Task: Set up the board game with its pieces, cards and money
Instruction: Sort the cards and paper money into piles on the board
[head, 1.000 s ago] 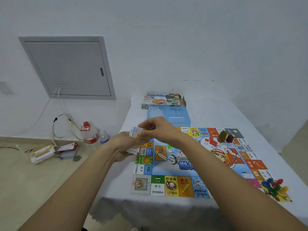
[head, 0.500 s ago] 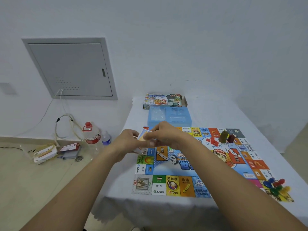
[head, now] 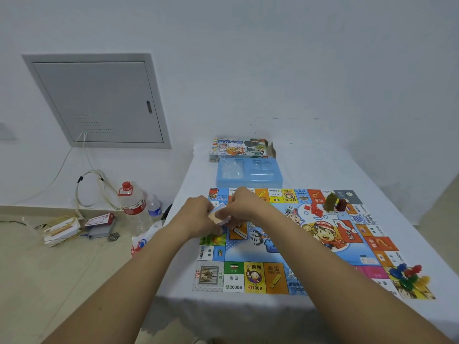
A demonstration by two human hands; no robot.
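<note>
- Over the left part of the game board (head: 260, 247), we see both hands meeting just above its squares, around a small stack of cards (head: 218, 216).
- We see the left hand (head: 198, 219) curled round the stack from the left, holding it.
- We see the right hand (head: 246, 207) with its fingers bent over the stack's top edge, pinching the cards from the right.
- We see the board lying flat on a table (head: 310, 165) covered in white cloth.
- On the board's far right we see red houses (head: 314, 211), beside an olive piece (head: 330, 202) and a dark red piece (head: 342, 204), with a white die (head: 289, 209) near them.
- At the near right corner we see a heap of coloured pawns (head: 407, 275).
- Behind the board we see a blue plastic tray (head: 248, 173), and behind that the game box (head: 239, 148) by the wall.
- On the floor to the left we see a large water bottle (head: 133, 207), a smaller bottle (head: 154, 207) and some boxes (head: 74, 227).
</note>
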